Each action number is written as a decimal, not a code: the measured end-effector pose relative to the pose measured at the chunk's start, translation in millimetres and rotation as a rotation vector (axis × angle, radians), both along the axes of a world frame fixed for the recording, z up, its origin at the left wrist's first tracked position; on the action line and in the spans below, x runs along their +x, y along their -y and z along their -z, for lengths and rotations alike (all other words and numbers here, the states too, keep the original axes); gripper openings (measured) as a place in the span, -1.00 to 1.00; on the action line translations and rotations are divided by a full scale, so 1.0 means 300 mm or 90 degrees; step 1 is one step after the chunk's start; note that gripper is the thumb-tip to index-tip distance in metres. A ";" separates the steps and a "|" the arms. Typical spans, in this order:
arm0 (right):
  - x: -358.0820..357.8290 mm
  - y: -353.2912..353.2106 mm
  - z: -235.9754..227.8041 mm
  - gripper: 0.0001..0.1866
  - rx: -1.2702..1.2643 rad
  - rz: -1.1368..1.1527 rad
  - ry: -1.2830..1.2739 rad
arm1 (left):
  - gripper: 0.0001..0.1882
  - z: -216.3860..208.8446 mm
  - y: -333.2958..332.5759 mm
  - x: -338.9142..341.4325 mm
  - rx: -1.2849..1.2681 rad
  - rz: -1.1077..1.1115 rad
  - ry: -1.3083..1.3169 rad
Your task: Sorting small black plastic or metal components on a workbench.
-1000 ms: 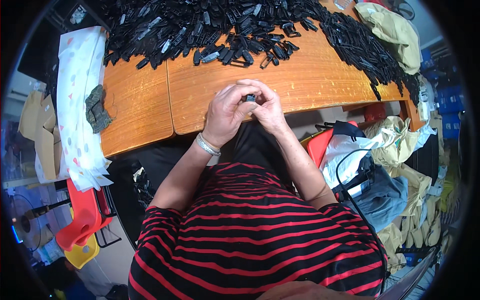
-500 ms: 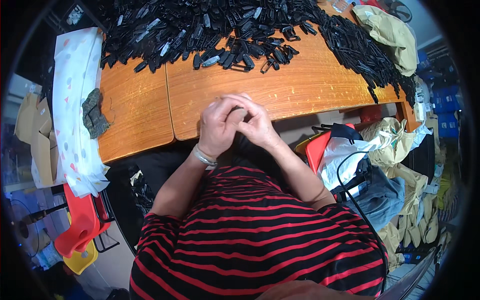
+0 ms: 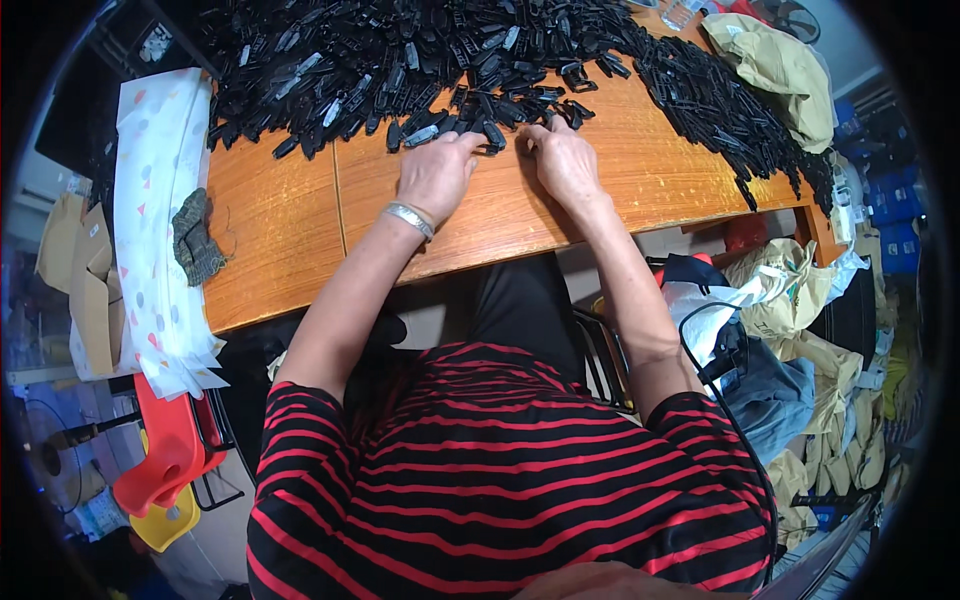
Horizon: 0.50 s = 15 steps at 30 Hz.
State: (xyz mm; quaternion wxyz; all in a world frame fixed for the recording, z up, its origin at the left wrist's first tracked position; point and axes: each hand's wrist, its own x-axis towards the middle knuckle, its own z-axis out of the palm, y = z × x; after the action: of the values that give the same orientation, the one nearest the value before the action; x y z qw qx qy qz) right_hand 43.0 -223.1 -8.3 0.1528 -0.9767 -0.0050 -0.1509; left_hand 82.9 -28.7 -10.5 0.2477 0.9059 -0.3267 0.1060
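Note:
A big heap of small black plastic parts [image 3: 400, 75] covers the far side of the wooden table [image 3: 270, 215]. Both arms reach forward to its near edge. My left hand [image 3: 437, 178], with a silvery bracelet at the wrist, has its fingers closed on a black plastic part [image 3: 493, 137] at the edge of the heap. A short way to the right, my right hand [image 3: 566, 168] lies with its fingers curled down among the nearest parts. Its fingertips are partly hidden, so what they pinch does not show.
Longer black strips [image 3: 700, 105] are piled at the right. A dark knitted glove-like cloth [image 3: 197, 238] lies on the left, beside a patterned white sheet [image 3: 150, 190]. Brown bags [image 3: 775, 80] stand at the far right, and a red chair [image 3: 165, 450] is at lower left.
My hands were together near the table's front edge. They have parted and moved forward to the heap, where the left fingers have closed on a black part.

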 end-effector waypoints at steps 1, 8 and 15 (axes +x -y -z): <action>-0.006 0.000 -0.004 -0.80 0.001 0.000 0.001 | -0.76 0.010 0.004 0.008 0.001 0.000 0.001; -0.062 -0.003 -0.011 -0.82 0.013 -0.024 0.047 | -0.86 0.019 -0.058 -0.004 -0.012 0.022 -0.039; -0.050 -0.025 0.011 -0.81 0.039 -0.038 0.053 | -0.83 -0.022 -0.037 0.053 -0.044 -0.117 0.030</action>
State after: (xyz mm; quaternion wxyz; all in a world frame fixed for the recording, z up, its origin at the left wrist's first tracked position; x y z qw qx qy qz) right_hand 28.0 -215.7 -11.7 0.1864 -0.9639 -0.0355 -0.1869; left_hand 98.9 -17.5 -3.8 0.2598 0.9203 -0.2443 0.1610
